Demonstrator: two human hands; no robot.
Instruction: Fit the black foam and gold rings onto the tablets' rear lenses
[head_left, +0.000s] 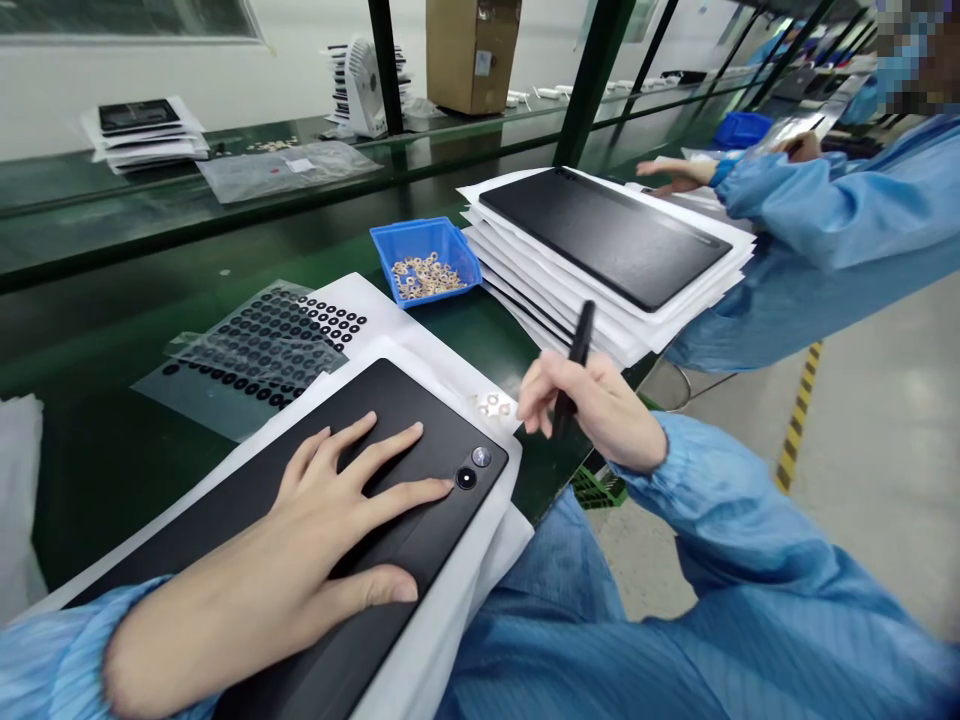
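Observation:
A black tablet back panel lies on white paper sheets directly before me. My left hand rests on it with fingers spread, one fingertip touching beside a round camera lens ring. A second, paler lens circle sits near the panel's corner. Just past that corner, my right hand is raised and closed around a black pen-shaped tool; its lower tip is hard to make out. Several small pale rings lie on the white paper between that hand and the panel.
Behind the panel are a clear sheet of black rings and a blue bin of small tan rings. A stack of panels interleaved with paper stands to the right, near a co-worker's arm. Green posts rise behind.

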